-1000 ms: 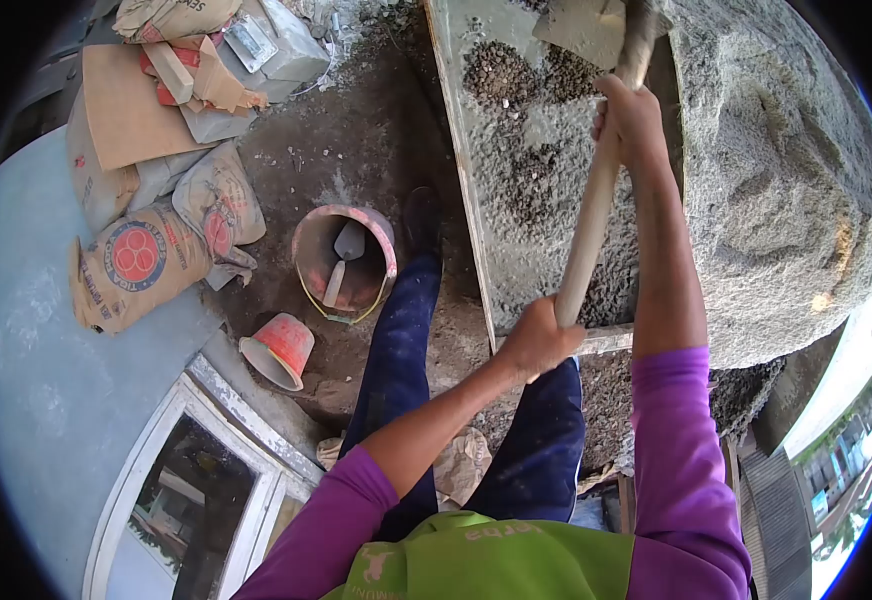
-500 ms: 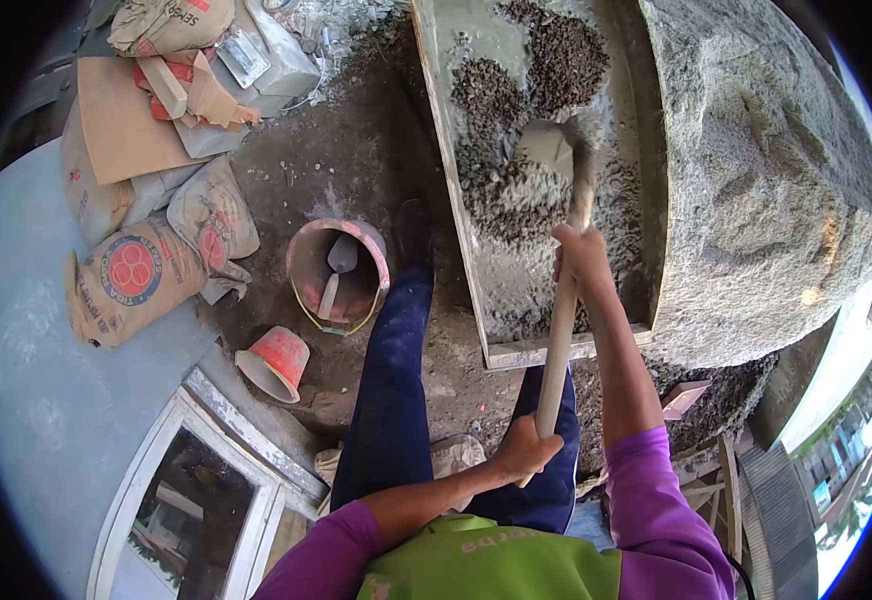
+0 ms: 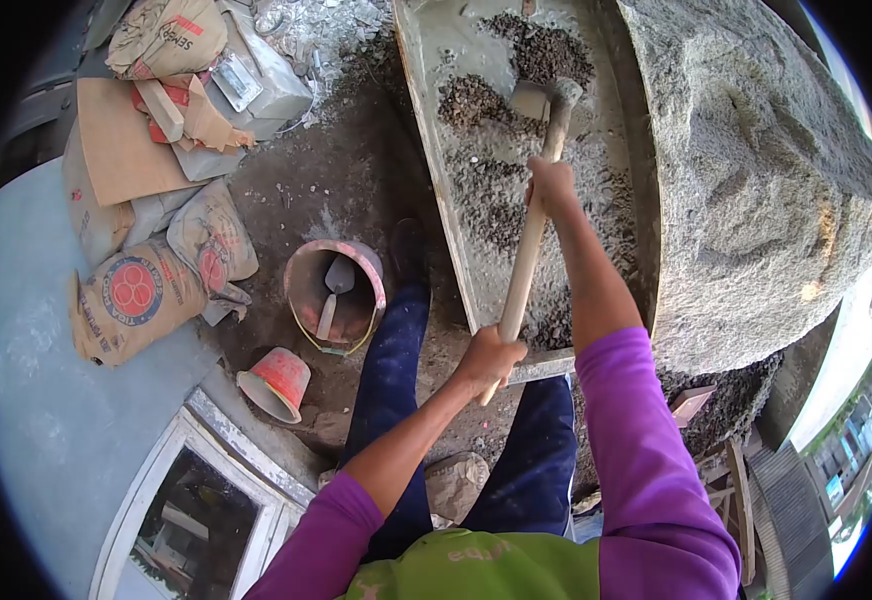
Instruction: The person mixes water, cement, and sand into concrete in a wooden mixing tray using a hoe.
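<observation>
Both my hands are wrapped round the wooden handle of a hoe [image 3: 524,265]. My left hand [image 3: 492,357] grips it near the butt end, just before the trough's near edge. Higher up, close to the head, my right hand [image 3: 553,186] holds the same handle over the trough. The hoe's metal blade [image 3: 530,100] rests at the wet mix, between two dark gravel heaps [image 3: 553,52]. Grey, soupy mortar with stones [image 3: 501,185] fills the long trough [image 3: 453,235], whose rim is a raised board.
A large sand pile [image 3: 756,190] rises along the trough's right side. To the left stand a bucket [image 3: 301,275] with a trowel [image 3: 336,285] inside and a small red bucket [image 3: 281,383]. Cement bags [image 3: 136,290] and cardboard [image 3: 126,130] lie farther left, above a white-framed window [image 3: 191,490].
Both hands have pushed forward and slightly left with the hoe. Its blade has moved farther up the trough, toward the gravel heaps.
</observation>
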